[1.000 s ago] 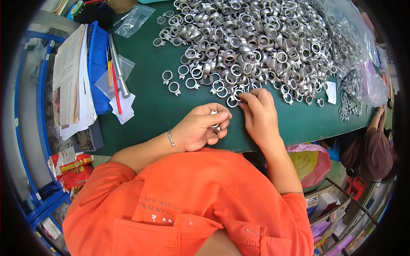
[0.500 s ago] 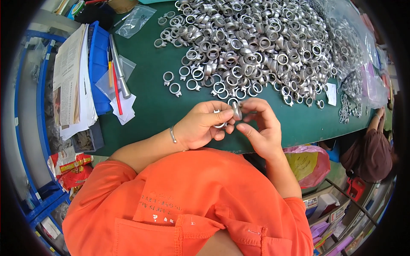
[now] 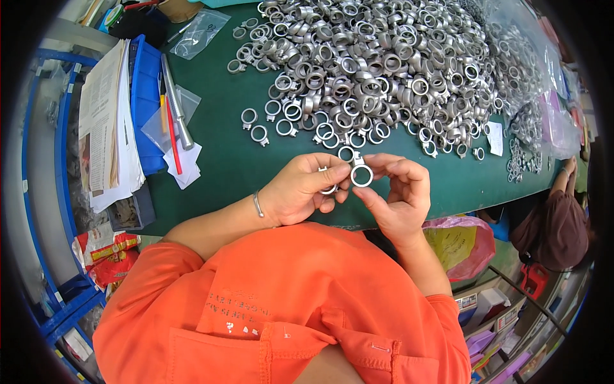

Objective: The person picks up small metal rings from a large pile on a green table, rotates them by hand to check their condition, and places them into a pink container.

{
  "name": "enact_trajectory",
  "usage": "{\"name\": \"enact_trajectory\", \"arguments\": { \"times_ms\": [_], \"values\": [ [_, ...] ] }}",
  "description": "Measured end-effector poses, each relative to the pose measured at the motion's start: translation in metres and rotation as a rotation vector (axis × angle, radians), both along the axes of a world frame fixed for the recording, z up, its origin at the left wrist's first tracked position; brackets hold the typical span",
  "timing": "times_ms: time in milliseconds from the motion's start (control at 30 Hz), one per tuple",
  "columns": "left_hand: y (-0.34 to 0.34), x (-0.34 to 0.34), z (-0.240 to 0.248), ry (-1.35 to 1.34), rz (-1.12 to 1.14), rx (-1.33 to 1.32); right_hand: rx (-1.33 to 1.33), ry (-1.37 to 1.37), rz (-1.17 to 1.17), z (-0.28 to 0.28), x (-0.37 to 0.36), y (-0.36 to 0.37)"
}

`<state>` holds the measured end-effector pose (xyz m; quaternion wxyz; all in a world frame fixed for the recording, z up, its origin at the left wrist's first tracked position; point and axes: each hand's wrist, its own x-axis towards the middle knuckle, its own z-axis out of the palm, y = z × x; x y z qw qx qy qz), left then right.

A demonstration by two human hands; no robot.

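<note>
Between my hands, just above the table's near edge, a silvery metal ring with a small lug faces me. My left hand pinches its left side between thumb and fingertips. Another metal ring is tucked in the curled fingers of that same hand. My right hand has its thumb at the lower rim and its bent fingers at the upper right of the pinched ring. Past my fingertips a loose ring lies at the near fringe of a large heap of similar rings.
The green table holds the heap. At left stand a blue bin with papers, a red pen and a metal rod. Clear plastic bags lie at right. A pink bag hangs below the edge; another person sits beyond.
The ring between my hands has turned from edge-on to face-on. My right thumb and fingers have closed in on it from slightly apart. My left hand has stayed nearly in place.
</note>
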<state>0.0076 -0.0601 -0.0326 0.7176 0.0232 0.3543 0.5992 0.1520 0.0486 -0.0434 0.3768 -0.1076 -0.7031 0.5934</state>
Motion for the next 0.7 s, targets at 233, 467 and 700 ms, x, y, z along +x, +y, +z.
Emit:
{"name": "enact_trajectory", "arguments": {
  "times_ms": [233,467,700],
  "values": [
    [0.0014,0.0004,0.0018,0.098,-0.008,0.019,-0.015,0.016,-0.014,-0.0017,-0.0006,-0.0035],
    [-0.0011,0.0005,0.0019,0.095,0.01,0.048,-0.04,0.0,-0.008,-0.0062,0.001,-0.0036],
    [-0.0008,-0.0007,0.0021,0.113,-0.015,0.069,-0.029,-0.015,-0.001,-0.006,0.0028,-0.0038]
  ]
}}
